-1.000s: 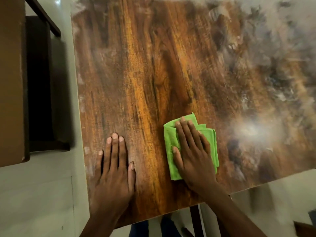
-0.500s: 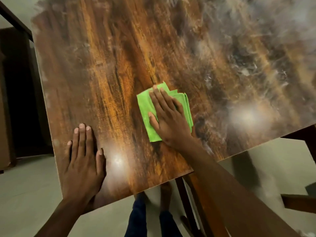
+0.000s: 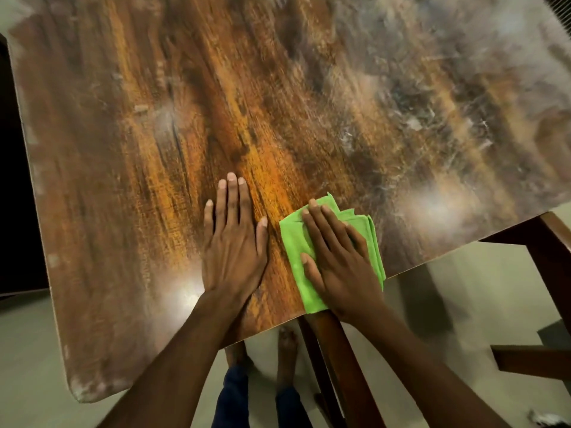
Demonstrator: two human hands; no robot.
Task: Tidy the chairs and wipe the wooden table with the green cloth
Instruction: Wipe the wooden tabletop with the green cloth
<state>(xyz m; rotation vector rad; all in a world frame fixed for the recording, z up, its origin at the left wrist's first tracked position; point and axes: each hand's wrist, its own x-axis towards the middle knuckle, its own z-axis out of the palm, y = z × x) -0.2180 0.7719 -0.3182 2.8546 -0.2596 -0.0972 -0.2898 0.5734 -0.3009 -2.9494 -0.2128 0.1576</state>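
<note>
The wooden table [image 3: 216, 103] fills most of the view, its top streaked with dusty grey smears toward the right. A folded green cloth [image 3: 293, 242] lies near the table's front edge. My right hand [image 3: 340, 261] presses flat on the cloth with straight fingers, and one corner of the cloth hangs over the edge. My left hand [image 3: 234, 239] rests flat on the bare wood just left of the cloth, fingers straight and together.
Dark wooden frame pieces [image 3: 346, 366] run under the table's front edge, and another wooden leg [image 3: 553, 257] stands at the right. My feet [image 3: 287, 344] stand on the pale floor below. A dark shape [image 3: 12, 180] borders the table's left side.
My right hand has dragged the cloth back toward the front edge. My left hand has shifted from the table's left corner to just beside the cloth. The view has swung left.
</note>
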